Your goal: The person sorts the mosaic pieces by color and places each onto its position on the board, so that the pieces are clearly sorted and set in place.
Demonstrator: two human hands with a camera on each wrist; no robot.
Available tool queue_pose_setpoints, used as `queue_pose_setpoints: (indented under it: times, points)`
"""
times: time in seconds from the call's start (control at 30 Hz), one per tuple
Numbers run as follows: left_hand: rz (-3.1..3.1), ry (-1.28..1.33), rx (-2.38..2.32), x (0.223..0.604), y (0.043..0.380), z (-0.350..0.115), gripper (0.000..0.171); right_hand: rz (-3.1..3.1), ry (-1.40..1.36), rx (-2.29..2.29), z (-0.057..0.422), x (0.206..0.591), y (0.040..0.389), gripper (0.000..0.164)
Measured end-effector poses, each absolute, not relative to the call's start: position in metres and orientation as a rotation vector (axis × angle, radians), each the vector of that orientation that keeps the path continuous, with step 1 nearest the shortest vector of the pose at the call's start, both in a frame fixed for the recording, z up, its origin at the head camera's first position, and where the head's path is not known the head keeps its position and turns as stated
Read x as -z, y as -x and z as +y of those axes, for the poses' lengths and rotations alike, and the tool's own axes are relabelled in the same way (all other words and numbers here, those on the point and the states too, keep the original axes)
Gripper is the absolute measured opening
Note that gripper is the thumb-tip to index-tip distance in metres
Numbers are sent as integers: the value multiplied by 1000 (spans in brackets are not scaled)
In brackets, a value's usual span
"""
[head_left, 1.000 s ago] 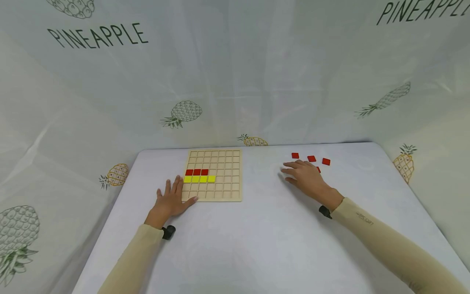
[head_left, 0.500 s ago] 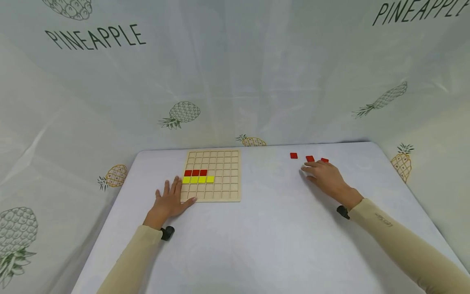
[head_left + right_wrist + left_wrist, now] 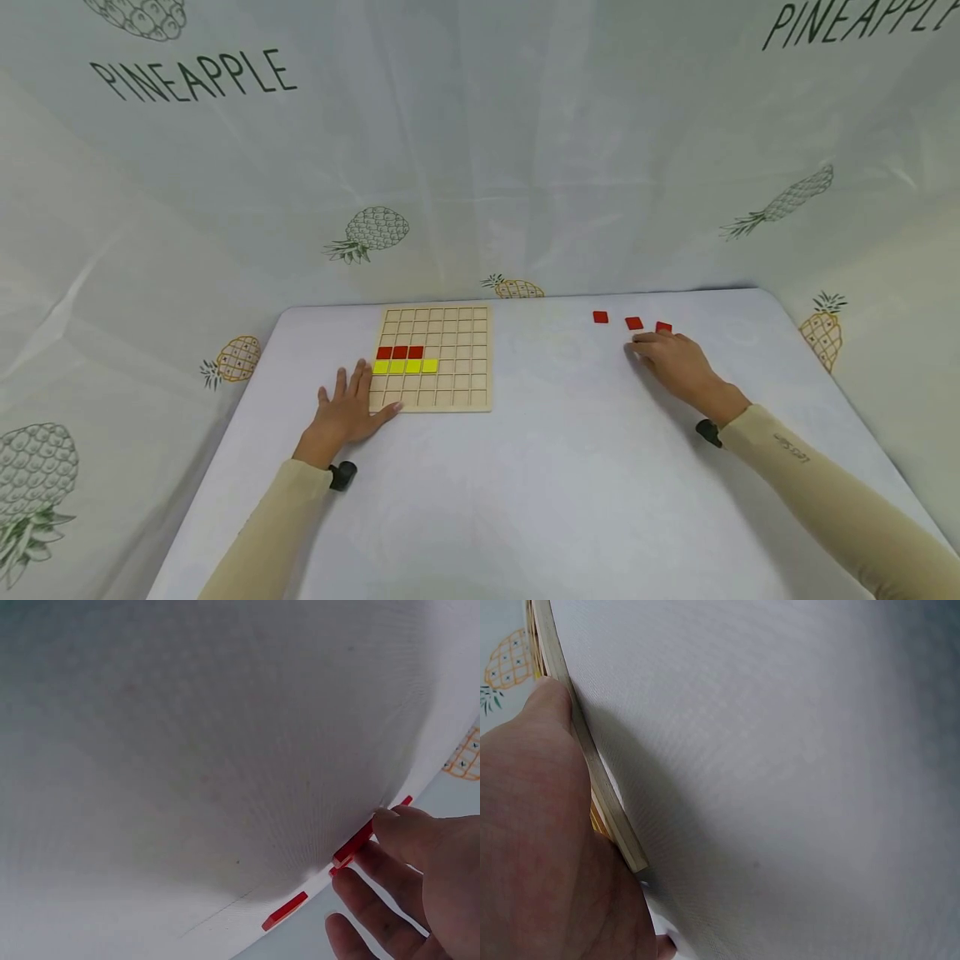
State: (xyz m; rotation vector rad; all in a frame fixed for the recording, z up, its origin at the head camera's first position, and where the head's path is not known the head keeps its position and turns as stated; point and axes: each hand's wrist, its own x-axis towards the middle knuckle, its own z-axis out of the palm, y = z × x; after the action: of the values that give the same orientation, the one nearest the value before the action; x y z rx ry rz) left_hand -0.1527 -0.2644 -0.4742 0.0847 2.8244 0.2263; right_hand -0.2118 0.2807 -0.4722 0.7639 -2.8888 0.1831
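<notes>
My left hand (image 3: 345, 419) lies with spread, straight fingers along the left edge of a pale wooden grid board (image 3: 468, 339); its thumb reaches over the near rim. A row of three red square tiles (image 3: 400, 352) sits above a row of several yellow tiles (image 3: 406, 367) on the board. At the right, my right hand (image 3: 678, 367) is low over the table, its fingers bent. The right wrist view shows its thumb and fingertips pinching a red tile (image 3: 355, 843), which the hand hides in the head view.
Beyond the right hand lie three loose red tiles, the left one (image 3: 601, 317), the middle one (image 3: 633, 322) and the right one (image 3: 663, 327). A white cloth covers the table (image 3: 487, 500). A pineapple-print curtain (image 3: 600, 167) hangs right behind its far edge.
My right hand has moved right, and its fingers have drawn in around a red tile near the loose ones. The left hand keeps its place on the board.
</notes>
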Motion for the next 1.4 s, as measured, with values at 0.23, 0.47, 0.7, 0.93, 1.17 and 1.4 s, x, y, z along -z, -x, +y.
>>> queue_pose_setpoints:
  times: [0.23,0.47,0.7,0.93,1.17,1.4]
  points:
    - [2824,-71,-224,473,151,-263,102,-2906,-722,-191,280,473,212,28]
    - [2828,-71,-218,475,151,-265,103,-2910,-702,-114,278,474,212,27]
    - [2820,-64,-222,475,149,-265,103,-2891,-723,-85,275,474,211,25]
    - [2820,-62,-227,475,150,-264,104,-2813,-792,-146,262,472,210,23]
    - [2820,-62,-237,473,151,-263,104,-2762,-859,-202,241,465,212,24]
    - [2813,-64,-231,472,152,-263,103,-2721,-898,-237,221,462,216,22]
